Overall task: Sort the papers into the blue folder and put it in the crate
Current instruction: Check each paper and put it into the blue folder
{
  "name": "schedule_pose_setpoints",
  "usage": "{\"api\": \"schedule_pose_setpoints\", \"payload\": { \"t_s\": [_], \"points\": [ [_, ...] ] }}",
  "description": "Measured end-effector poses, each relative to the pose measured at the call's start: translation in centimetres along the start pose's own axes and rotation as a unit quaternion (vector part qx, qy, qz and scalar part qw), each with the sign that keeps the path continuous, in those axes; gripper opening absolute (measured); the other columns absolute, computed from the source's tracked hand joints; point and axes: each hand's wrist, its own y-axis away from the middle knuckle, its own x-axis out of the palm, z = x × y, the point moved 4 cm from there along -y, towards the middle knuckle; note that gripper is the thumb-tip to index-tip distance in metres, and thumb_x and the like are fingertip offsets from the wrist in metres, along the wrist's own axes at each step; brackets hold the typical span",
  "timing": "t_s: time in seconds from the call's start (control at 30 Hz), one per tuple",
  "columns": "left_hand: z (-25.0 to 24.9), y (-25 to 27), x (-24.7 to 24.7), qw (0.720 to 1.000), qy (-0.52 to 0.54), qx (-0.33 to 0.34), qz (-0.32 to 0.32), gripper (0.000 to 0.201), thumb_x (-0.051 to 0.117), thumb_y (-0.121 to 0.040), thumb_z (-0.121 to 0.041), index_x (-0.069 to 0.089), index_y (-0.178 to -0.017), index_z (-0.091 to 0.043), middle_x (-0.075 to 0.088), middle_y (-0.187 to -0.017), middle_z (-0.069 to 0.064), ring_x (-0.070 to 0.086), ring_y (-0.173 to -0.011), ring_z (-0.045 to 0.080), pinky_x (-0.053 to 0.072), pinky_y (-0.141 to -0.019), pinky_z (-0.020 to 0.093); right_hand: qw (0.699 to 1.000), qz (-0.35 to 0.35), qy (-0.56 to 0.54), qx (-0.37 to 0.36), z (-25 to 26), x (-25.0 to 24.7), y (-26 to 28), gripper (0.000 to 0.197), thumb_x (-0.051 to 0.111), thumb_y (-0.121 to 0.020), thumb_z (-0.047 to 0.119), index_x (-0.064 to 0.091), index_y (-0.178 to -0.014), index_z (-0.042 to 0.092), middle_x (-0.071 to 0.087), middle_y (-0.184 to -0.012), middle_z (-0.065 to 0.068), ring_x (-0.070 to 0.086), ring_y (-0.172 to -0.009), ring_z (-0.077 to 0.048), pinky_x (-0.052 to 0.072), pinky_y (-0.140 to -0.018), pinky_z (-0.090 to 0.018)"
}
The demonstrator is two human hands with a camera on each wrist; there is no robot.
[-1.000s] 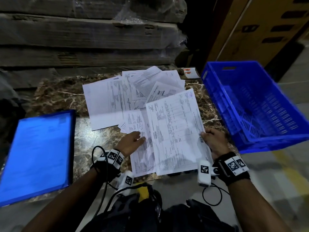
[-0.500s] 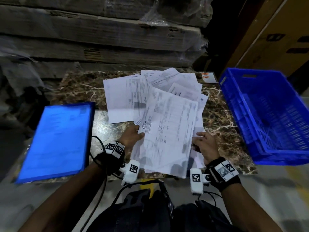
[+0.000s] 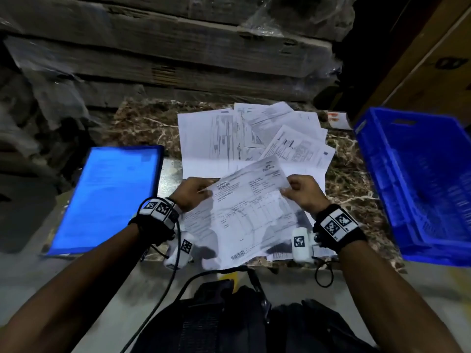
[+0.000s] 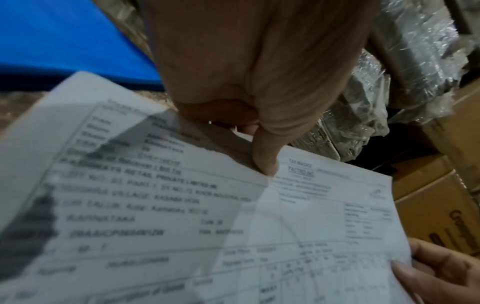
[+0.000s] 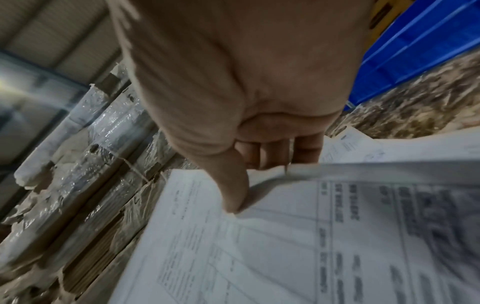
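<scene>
Both hands are holding up one printed sheet point(image 3: 251, 212) over the near edge of the marble table point(image 3: 142, 123). The left hand point(image 3: 190, 193) is pinching its top left corner, thumb pressing on the printed face and fingers curling behind. The right hand point(image 3: 304, 193) is pinching the top right edge the same way, and the wrist views are backing that up. The sheet is tilting, lifted clear of the rest. The other papers point(image 3: 254, 138) are lying fanned out and overlapping on the table just past the hands. The blue folder point(image 3: 107, 197) is sitting flat on the left, near the left wrist. The blue crate point(image 3: 413, 184) is sitting on the right, nothing showing inside it.
</scene>
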Motion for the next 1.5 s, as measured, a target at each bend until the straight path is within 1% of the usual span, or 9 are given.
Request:
{"api": "schedule_pose_setpoints", "payload": {
  "t_s": [0.2,0.27,0.43,0.6,0.67,0.87,1.1,1.33,1.5],
  "points": [
    [1.4,0.1,-4.0,0.972,-0.054,-0.04,-0.226,0.057,0.067,-0.083,-0.023,0.046,-0.132,-0.002,0.05,-0.132,0.02,0.044,-0.124,0.035,0.034,-0.101,0.038,0.956,-0.132,-0.235,0.12,-2.1,-0.6,1.0,0.015,0.063,-0.086,-0.005,0.063,-0.073,0.002,0.071,-0.066,-0.002,0.058,-0.064,-0.017,0.046,-0.062,-0.026],
    [0.8,0.9,-4.3,0.966,0.005,-0.068,-0.248,0.058,0.06,-0.08,-0.028,0.047,-0.129,0.001,0.05,-0.132,0.021,0.045,-0.123,0.034,0.036,-0.097,0.035,0.921,-0.154,-0.311,0.177,-3.3,-0.1,1.0,0.008,0.062,-0.089,0.0,0.061,-0.084,-0.006,0.071,-0.092,-0.021,0.065,-0.077,-0.026,0.052,-0.071,-0.031],
    [2.8,0.8,-0.1,0.937,0.246,-0.196,-0.154,0.044,0.068,-0.083,-0.03,0.05,-0.113,-0.004,0.058,-0.118,0.018,0.056,-0.11,0.032,0.042,-0.081,0.033,0.867,-0.165,-0.383,0.272,-3.6,2.9,1.8,0.039,0.059,-0.091,0.001,0.034,-0.067,0.018,0.042,-0.072,-0.007,0.045,-0.057,-0.025,0.043,-0.052,-0.024],
    [3.3,0.9,3.9,0.843,0.484,-0.236,-0.029,0.028,0.066,-0.088,-0.026,0.062,-0.111,-0.01,0.069,-0.102,0.004,0.065,-0.092,0.022,0.051,-0.077,0.033,0.865,-0.098,-0.415,0.265,-2.0,7.3,3.5,0.041,0.058,-0.087,-0.009,0.032,-0.067,0.015,0.056,-0.083,-0.022,0.053,-0.067,-0.026,0.051,-0.055,-0.03],
    [3.6,0.7,3.9,0.84,0.491,-0.223,-0.062,0.01,0.059,-0.091,-0.007,0.064,-0.099,-0.004,0.069,-0.089,0.012,0.067,-0.079,0.027,0.053,-0.074,0.036,0.867,-0.055,-0.424,0.257,-1.7,8.9,3.9,0.038,0.064,-0.081,-0.01,0.039,-0.07,0.016,0.057,-0.107,-0.042,0.052,-0.07,-0.024,0.049,-0.061,-0.032],
    [5.7,0.4,3.4,0.867,0.435,-0.215,-0.117,0.025,0.052,-0.091,0.006,0.06,-0.114,0.002,0.062,-0.119,0.02,0.06,-0.108,0.038,0.044,-0.098,0.057,0.871,-0.007,-0.425,0.245,-1.0,9.5,5.3,0.016,0.063,-0.083,-0.011,0.056,-0.089,0.002,0.07,-0.097,-0.021,0.069,-0.081,-0.031,0.059,-0.07,-0.034],
    [8.9,1.7,1.9,0.875,0.416,-0.202,-0.148,0.027,0.054,-0.09,0.004,0.059,-0.116,0.007,0.062,-0.115,0.026,0.06,-0.106,0.044,0.044,-0.096,0.06,0.961,-0.157,-0.069,0.217,-5.5,3.2,3.4,0.014,0.065,-0.086,0.013,0.063,-0.099,0.015,0.065,-0.105,-0.015,0.062,-0.096,-0.035,0.052,-0.088,-0.046],
    [10.6,2.8,2.2,0.883,0.393,-0.226,-0.118,0.023,0.058,-0.091,-0.005,0.062,-0.113,-0.003,0.067,-0.107,0.018,0.065,-0.097,0.035,0.048,-0.092,0.052,0.916,-0.125,0.221,0.31,-10.6,-1.8,2.8,0.082,0.069,-0.081,0.044,0.028,-0.14,0.006,0.017,-0.152,-0.019,0.015,-0.14,-0.038,0.023,-0.112,-0.053],
    [10.5,3.2,2.6,0.887,0.382,-0.234,-0.108,0.029,0.06,-0.089,-0.009,0.061,-0.116,0.002,0.067,-0.11,0.02,0.064,-0.101,0.038,0.046,-0.094,0.059,0.912,-0.089,0.242,0.32,-10.8,-2.8,1.7,0.084,0.075,-0.075,0.046,0.037,-0.137,0.004,0.025,-0.147,-0.022,0.023,-0.136,-0.039,0.031,-0.11,-0.05]
  ]
}}
